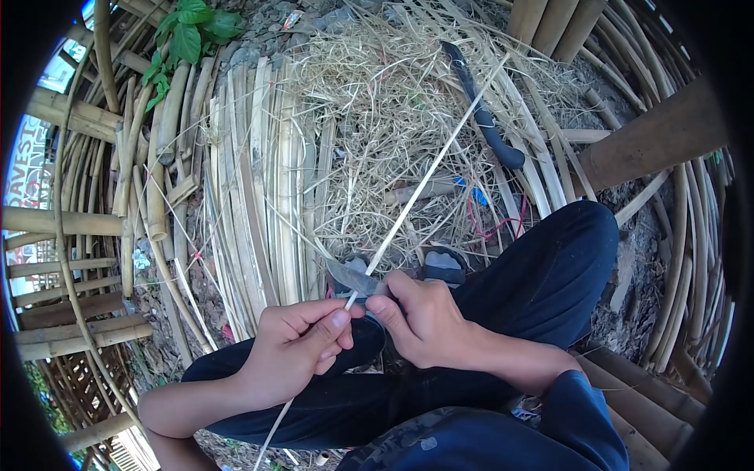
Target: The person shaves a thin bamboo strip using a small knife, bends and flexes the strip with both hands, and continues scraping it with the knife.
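Observation:
A long thin bamboo strip (pixel 424 182) runs diagonally from the upper right, past both hands, to the bottom edge. My left hand (pixel 310 339) is closed on it, thumb against fingers, just below the knife. Wrapped in my right hand (pixel 428 320) is a knife, its handle hidden by the fingers. The grey knife blade (pixel 349 278) points left and lies across the strip, close to my left fingertips. Both hands are above my dark trousers (pixel 542 275), in front of my lap.
Pale shavings (pixel 369 94) cover the ground ahead. Split bamboo slats (pixel 243 188) lie lengthwise on the left. A long black curved object (pixel 483 114) rests on the shavings. Thick bamboo poles (pixel 660 141) stand at right, and a bamboo frame (pixel 71 224) is at left.

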Demonstrator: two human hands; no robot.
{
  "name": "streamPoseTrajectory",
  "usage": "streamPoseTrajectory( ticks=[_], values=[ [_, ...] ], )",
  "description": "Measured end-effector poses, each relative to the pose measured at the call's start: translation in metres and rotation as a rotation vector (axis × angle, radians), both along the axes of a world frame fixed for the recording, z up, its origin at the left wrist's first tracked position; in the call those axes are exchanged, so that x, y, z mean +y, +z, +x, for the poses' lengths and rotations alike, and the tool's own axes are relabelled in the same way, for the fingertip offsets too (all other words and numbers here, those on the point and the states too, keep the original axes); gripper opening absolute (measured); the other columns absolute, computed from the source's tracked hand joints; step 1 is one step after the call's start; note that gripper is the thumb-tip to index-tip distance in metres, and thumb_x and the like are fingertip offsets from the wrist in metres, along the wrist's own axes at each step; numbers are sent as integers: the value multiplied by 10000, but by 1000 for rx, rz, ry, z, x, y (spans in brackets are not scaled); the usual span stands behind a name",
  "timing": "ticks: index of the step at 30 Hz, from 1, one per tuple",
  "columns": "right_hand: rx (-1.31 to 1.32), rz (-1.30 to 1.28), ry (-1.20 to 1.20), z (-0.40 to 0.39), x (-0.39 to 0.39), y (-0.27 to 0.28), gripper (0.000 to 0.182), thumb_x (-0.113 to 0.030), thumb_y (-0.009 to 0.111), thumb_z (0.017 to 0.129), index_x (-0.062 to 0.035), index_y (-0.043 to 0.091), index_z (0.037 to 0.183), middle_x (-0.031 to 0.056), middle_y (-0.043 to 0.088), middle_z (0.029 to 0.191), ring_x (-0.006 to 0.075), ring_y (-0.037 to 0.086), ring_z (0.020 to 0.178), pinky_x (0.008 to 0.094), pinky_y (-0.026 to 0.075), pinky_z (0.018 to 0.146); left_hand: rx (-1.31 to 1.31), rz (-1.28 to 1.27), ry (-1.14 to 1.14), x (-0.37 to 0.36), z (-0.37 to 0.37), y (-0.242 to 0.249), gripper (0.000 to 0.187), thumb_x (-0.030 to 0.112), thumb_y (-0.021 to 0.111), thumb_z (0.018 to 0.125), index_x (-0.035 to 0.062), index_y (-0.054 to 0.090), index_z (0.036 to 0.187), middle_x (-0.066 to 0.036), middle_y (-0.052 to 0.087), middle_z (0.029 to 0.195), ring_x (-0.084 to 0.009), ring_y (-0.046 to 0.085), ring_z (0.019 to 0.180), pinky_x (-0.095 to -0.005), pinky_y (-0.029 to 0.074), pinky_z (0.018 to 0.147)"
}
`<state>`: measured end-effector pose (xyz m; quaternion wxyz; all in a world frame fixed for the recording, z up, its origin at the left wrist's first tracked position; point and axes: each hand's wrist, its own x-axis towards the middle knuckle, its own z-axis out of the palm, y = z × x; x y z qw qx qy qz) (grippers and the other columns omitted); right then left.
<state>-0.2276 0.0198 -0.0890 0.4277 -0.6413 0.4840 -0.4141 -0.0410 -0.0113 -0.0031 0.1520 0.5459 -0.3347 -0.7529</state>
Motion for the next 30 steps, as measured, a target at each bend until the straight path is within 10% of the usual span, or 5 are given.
streamPoseTrajectory(
  ticks=[13, 17, 24, 30],
  values=[
    [385, -172, -51, -11, -13, -1, 344, -270, 524, 944, 19, 488, 761, 171, 534, 504, 349, 559, 430, 436, 430, 403, -184, -103, -92, 5, -4, 5, 243, 135, 537, 967, -15, 621, 1138, -8, 548, 735, -22, 417, 534, -172, 346, 466],
    [352, 155, -230, -39, -32, -7, 407, -296, 399, 999, 12, 517, 761, 191, 512, 490, 396, 551, 463, 476, 435, 457, -156, -81, -86, 7, 7, 6, 244, 134, 527, 971, -16, 620, 1140, -13, 551, 730, -20, 419, 529, -171, 345, 461],
    [219, 8, -2, -9, -12, -3, 350, -268, 487, 961, 18, 492, 761, 190, 518, 496, 397, 555, 462, 470, 426, 443, -140, -19, -103, -2, 2, 0, 240, 135, 512, 977, -11, 626, 1131, -10, 556, 738, -19, 431, 539, -171, 350, 467],
    [309, -62, -10, -9, -16, 2, 326, -245, 508, 951, 16, 479, 758, 172, 513, 497, 372, 546, 442, 443, 417, 421, -279, -407, -273, 5, -1, -1, 207, 80, 527, 957, -33, 637, 1091, -34, 567, 701, -59, 489, 556, -207, 399, 504]
  ],
)
